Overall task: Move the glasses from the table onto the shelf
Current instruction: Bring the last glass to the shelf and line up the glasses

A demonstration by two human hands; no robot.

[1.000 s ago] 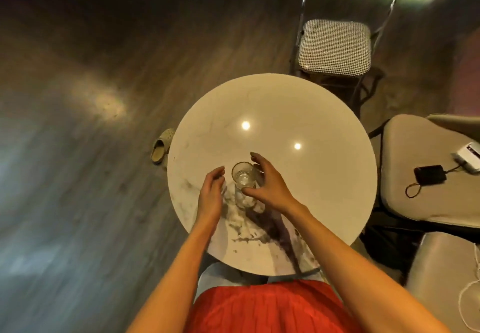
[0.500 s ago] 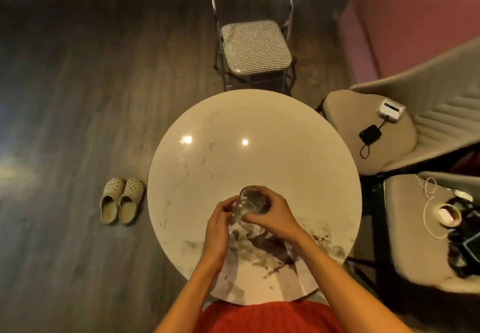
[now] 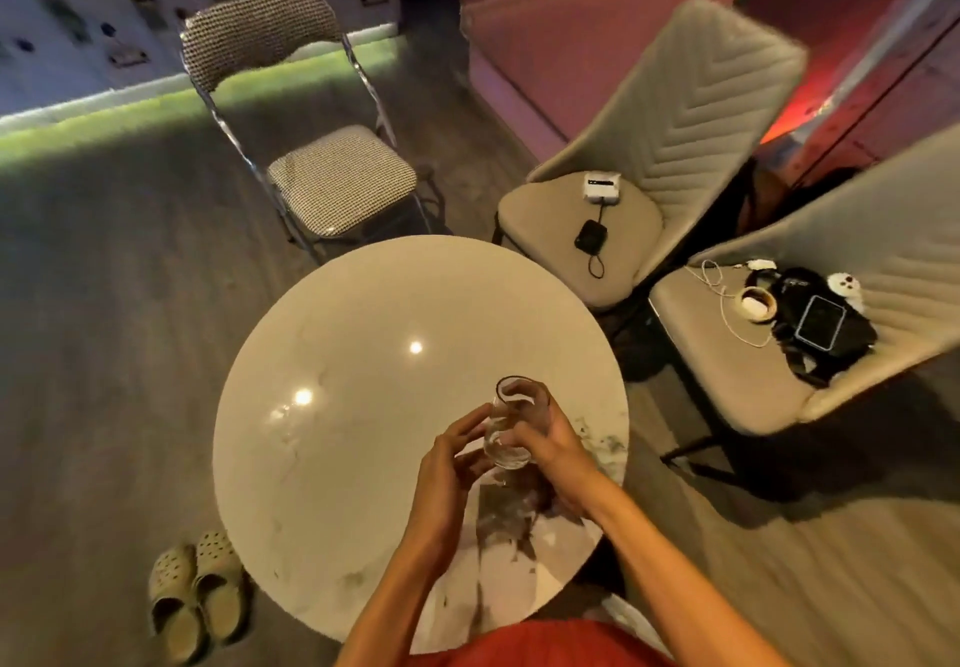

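While the right hand (image 3: 556, 445) curls its fingers and thumb round the lower half of a clear glass (image 3: 514, 427), the left hand (image 3: 449, 463) comes in from the other side with its fingertips at the glass's wall. Whether those left fingers grip the glass or only touch it, I cannot tell through the transparent side. The glass is tilted, its dark-edged rim leaning away from the person. It sits over the near right part of the round marble-patterned table (image 3: 363, 354) and appears to be lifted just clear of the top.

Two bright light spots reflect on the tabletop. Beyond the table's far edge stands a folding chair (image 3: 337, 177) with a houndstooth seat and back. To the right are two beige padded chairs. The nearer-to-the-wall beige chair (image 3: 550, 209) carries a small white device (image 3: 601, 187) wired to a small black device (image 3: 590, 237). The second beige chair (image 3: 727, 370) holds a phone (image 3: 823, 323) on dark cloth, with white cable beside it. A pair of pale slippers (image 3: 195, 593) lies on the floor by the table's left side.
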